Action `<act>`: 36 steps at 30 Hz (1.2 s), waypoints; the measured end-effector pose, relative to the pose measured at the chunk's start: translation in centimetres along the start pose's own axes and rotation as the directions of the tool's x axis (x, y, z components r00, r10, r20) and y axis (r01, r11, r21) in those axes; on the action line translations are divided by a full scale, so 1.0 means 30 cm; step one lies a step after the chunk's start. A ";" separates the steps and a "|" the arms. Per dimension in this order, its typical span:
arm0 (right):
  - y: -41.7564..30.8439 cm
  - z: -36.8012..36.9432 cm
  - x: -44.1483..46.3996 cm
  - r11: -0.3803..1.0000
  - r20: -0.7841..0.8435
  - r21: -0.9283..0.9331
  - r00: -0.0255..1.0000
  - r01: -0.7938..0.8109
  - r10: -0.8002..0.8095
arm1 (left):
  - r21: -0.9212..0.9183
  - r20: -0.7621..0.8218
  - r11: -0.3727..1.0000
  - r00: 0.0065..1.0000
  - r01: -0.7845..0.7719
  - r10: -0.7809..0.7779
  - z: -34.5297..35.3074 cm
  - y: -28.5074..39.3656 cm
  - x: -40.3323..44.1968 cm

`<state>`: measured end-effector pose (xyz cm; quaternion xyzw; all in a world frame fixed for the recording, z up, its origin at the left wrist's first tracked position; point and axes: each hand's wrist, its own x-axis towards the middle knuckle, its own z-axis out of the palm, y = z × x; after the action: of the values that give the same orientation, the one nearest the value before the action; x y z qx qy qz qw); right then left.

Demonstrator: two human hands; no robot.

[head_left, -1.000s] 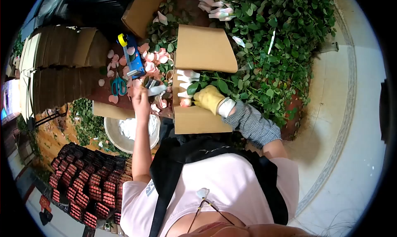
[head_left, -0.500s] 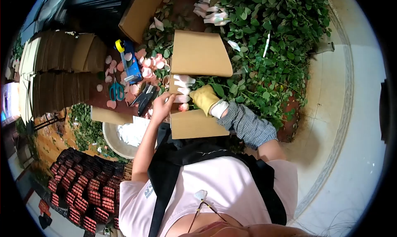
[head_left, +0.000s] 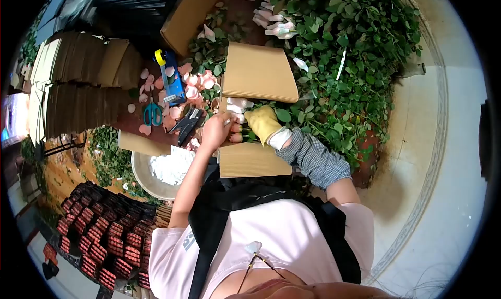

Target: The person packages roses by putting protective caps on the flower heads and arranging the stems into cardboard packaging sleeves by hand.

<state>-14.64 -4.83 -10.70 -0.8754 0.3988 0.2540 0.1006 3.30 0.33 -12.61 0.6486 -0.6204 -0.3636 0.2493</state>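
Between two folds of corrugated cardboard (head_left: 259,72) lie pink roses, some with white sleeves (head_left: 240,102) around their heads. Two bare pink rose heads (head_left: 236,137) show beside my left hand (head_left: 214,131). This hand is ungloved, its fingertips pinched by the rose heads at what looks like a small white piece. My right hand (head_left: 262,124), in a yellow glove with a checked oversleeve, rests just right of the heads over the stems. Its fingers are curled; what they grip is hidden underneath.
Leafy rose stems (head_left: 344,85) pile at the right. Left of the cardboard are a black stapler (head_left: 189,125), teal scissors (head_left: 152,114), a blue tape dispenser (head_left: 175,87) and loose petals (head_left: 193,91). A basin (head_left: 140,178) holds white pieces; cardboard stacks (head_left: 78,103) stand far left.
My left hand has moved right, in over the rose heads. A second bare pink head now shows where a white-sleeved one was. My gloved hand has barely moved; the whole view has shifted slightly.
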 end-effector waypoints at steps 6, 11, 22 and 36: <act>0.057 0.029 -0.048 0.979 -0.212 0.187 0.977 0.075 -0.035 | -0.467 -0.457 0.883 0.840 0.054 -0.293 -0.152 -0.126 -0.021; 0.060 -0.093 -0.068 0.977 -0.106 0.189 0.987 -0.096 0.118 | -0.242 -0.043 0.954 0.980 0.176 -0.192 -0.084 -0.091 0.018; 0.051 0.095 0.055 0.954 -0.304 0.167 0.907 -0.249 0.290 | -0.344 -0.357 0.933 0.904 0.108 -0.236 -0.158 -0.137 0.030; 0.082 0.072 0.031 0.925 -0.335 0.279 0.876 -0.258 0.346 | -0.167 -0.185 0.977 0.969 0.132 -0.162 -0.112 -0.041 -0.056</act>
<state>-16.77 -6.23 -12.97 -0.8170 0.5693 0.0460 0.0794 6.74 1.69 -11.22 0.7046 -0.5129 -0.3617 0.3310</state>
